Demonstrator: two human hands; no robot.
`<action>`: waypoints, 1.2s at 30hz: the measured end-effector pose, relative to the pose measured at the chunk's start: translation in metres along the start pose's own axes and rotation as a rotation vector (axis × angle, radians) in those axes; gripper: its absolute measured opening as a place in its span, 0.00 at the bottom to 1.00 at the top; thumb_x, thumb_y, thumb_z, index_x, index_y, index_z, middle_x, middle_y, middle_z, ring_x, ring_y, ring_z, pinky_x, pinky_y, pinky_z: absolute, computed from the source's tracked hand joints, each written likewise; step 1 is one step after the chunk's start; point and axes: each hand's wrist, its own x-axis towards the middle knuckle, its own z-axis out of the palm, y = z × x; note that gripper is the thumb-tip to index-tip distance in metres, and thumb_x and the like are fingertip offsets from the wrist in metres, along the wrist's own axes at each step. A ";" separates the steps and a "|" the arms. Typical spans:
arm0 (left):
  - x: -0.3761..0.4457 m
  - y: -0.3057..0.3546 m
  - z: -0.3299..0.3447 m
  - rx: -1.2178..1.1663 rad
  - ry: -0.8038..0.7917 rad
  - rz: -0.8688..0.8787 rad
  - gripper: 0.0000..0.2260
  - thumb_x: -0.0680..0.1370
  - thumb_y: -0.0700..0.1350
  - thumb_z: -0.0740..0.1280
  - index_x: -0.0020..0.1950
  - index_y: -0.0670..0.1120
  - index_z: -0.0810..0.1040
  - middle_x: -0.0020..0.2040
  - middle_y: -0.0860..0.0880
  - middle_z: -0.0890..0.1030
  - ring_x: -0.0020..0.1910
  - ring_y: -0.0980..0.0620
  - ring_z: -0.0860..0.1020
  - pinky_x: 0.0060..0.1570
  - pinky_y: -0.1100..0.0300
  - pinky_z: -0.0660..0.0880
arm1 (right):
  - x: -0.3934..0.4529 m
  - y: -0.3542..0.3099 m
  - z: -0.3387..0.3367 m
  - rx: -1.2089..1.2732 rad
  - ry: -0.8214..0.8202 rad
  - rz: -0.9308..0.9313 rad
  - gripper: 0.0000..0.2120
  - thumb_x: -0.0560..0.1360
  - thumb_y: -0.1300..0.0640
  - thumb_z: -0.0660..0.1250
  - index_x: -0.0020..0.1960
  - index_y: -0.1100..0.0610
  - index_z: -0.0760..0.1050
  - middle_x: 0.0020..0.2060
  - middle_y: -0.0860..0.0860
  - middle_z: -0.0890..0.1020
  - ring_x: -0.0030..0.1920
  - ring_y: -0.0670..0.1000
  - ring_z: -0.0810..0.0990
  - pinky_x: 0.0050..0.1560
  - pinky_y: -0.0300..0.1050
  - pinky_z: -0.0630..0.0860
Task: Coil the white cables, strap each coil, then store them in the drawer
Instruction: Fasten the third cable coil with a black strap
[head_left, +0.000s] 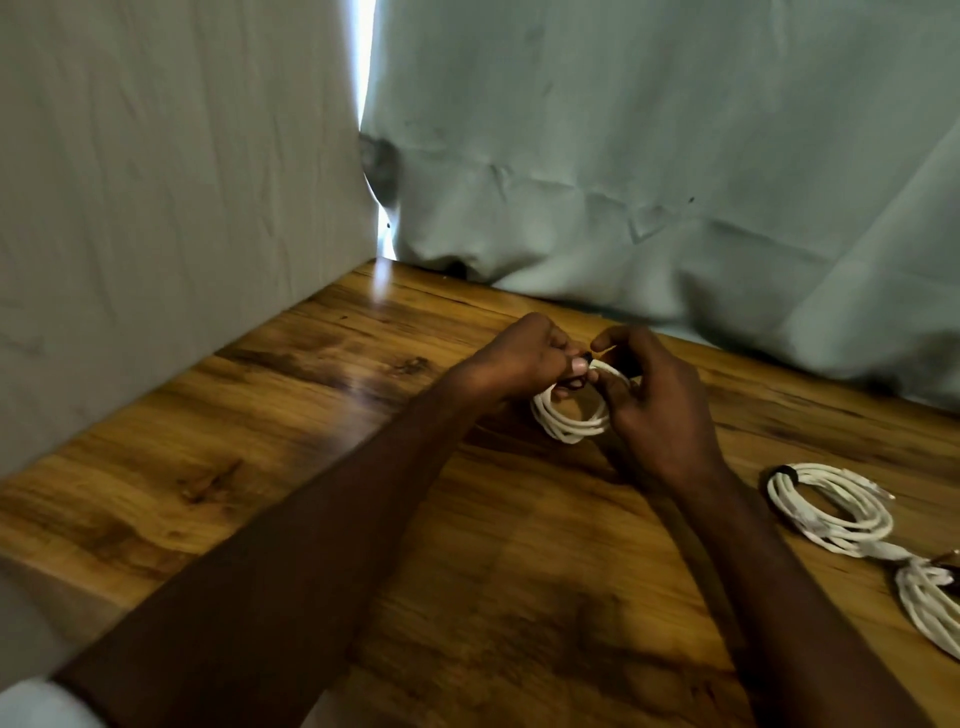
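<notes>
Head view, both hands over wooden worktop (270, 467), approx. mid-frame.

Landmark: white cable coil (571, 423), the one in hand. Coil is a bundle of several loops, near side hanging low over the worktop; can't tell if it touches the wood. Far side is lifted into the hands.

Left hand (519, 358): at upper-left of coil, fingers curled in, thumb and forefinger pinching the coil's top edge where a dark strap (740, 357) sits. Strap mostly hidden by fingertips; whether it is wrapped fully round the loops, can't tell.

Right hand (660, 400): at right side of coil, fingers curled round the loops, thumb and forefinger tips meeting close to the left thumb, at the same strap spot. Both hands nearly touching above coil.

2nd coil (831, 512): lies flat on worktop, well to the right of and nearer than the held coil, apart from both hands. Dark band visible on its upper-left edge.

3rd coil (930, 608): just beyond the 2nd, further right of the landmark, cut by frame edge; a small dark/brownish piece at its top, detail too blurred.

Behind the held coil: pale grey-green cloth (623, 156) hanging at the worktop's far edge; similar cloth on the left side, w/ a bright gap between the two.
</notes>
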 end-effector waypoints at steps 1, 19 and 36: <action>-0.002 0.000 -0.001 -0.009 -0.026 -0.004 0.06 0.79 0.35 0.68 0.45 0.34 0.84 0.33 0.47 0.83 0.32 0.54 0.80 0.34 0.65 0.76 | -0.001 0.000 0.000 0.004 -0.006 -0.005 0.12 0.77 0.61 0.71 0.56 0.47 0.77 0.46 0.41 0.84 0.46 0.42 0.82 0.46 0.52 0.80; -0.009 0.010 -0.008 -0.179 -0.028 -0.264 0.11 0.70 0.28 0.61 0.36 0.38 0.81 0.30 0.45 0.80 0.29 0.49 0.77 0.33 0.60 0.73 | 0.001 0.002 0.006 -0.221 -0.063 -0.100 0.12 0.72 0.46 0.78 0.53 0.42 0.80 0.46 0.43 0.80 0.47 0.50 0.78 0.44 0.51 0.77; 0.000 0.008 -0.004 -0.606 -0.064 -0.497 0.12 0.85 0.37 0.58 0.47 0.38 0.79 0.34 0.45 0.82 0.31 0.51 0.80 0.36 0.58 0.81 | 0.002 -0.001 0.019 0.033 0.198 0.107 0.06 0.71 0.61 0.75 0.47 0.53 0.87 0.47 0.46 0.82 0.46 0.44 0.80 0.46 0.37 0.75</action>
